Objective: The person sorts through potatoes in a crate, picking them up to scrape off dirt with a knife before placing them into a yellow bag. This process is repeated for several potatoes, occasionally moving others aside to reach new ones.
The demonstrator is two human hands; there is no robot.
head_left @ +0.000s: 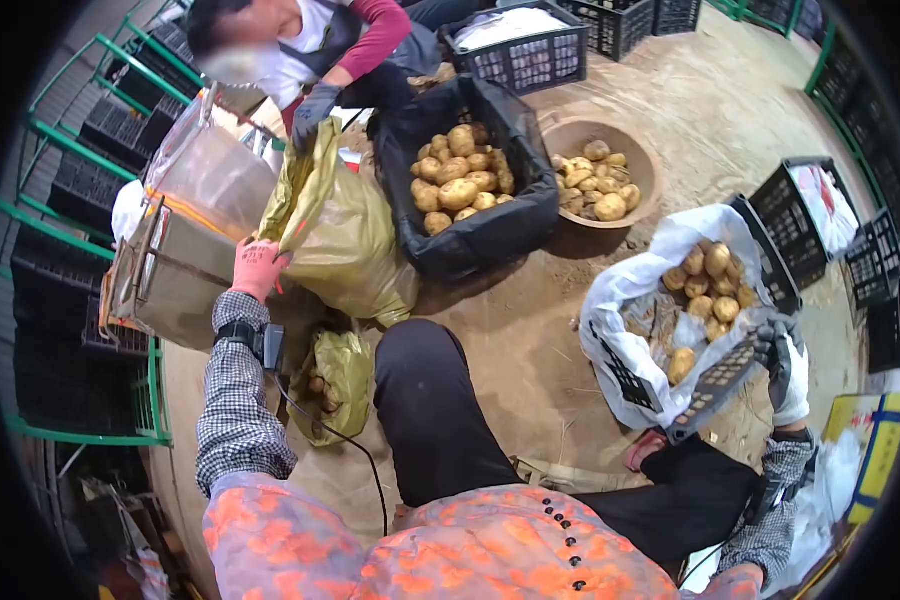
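My left hand (259,268), in a pink glove, is closed on the near rim of a large yellow plastic bag (355,240). A co-worker's grey-gloved hand (316,112) holds the bag's far rim, and its contents are hidden from me. My right hand (786,372), gloved in white and grey, grips the right edge of a black crate (722,378) lined with a white plastic sheet (606,290). Potatoes (716,280) lie in this crate, mostly toward its far side, with some loose dry debris beside them.
A black-lined crate (520,215) of potatoes stands ahead, beside a round tan basin (650,165) of smaller ones. By my left knee sits a small yellow bag (340,400) with potatoes; a black cable (370,460) runs near it. More crates (530,55) stand behind. Green racks (80,435) line the left.
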